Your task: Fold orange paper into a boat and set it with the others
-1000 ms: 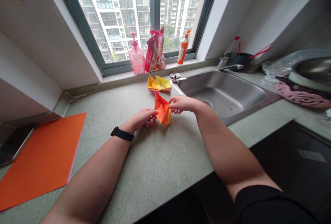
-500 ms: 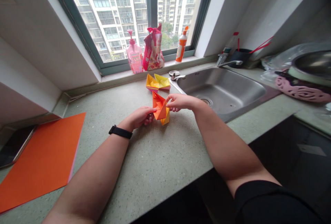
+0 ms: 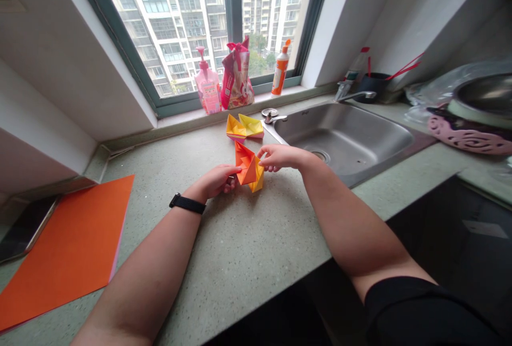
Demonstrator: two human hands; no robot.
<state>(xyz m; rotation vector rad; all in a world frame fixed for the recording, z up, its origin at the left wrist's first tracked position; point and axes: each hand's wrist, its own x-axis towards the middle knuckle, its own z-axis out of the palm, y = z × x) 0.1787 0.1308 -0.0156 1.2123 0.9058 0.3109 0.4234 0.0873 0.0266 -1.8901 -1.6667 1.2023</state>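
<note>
A folded orange and yellow paper piece (image 3: pixel 248 170) stands on the speckled counter (image 3: pixel 240 239) in front of me. My left hand (image 3: pixel 216 180), with a black watch on the wrist, pinches its left side. My right hand (image 3: pixel 276 158) pinches its upper right edge. Both hands are closed on the paper. Behind it lies a second folded paper shape (image 3: pixel 245 126) in yellow, orange and pink, untouched.
A stack of orange paper sheets (image 3: pixel 68 244) lies at the left, with a phone (image 3: pixel 20 226) beside it. The steel sink (image 3: pixel 344 135) is at the right. A pink pump bottle (image 3: pixel 207 87), a pink bag (image 3: pixel 237 77) and an orange bottle (image 3: pixel 280 71) stand on the sill.
The folded piece has tilted and dropped slightly between my hands, which stay pinched on it. The view has shifted a little.
</note>
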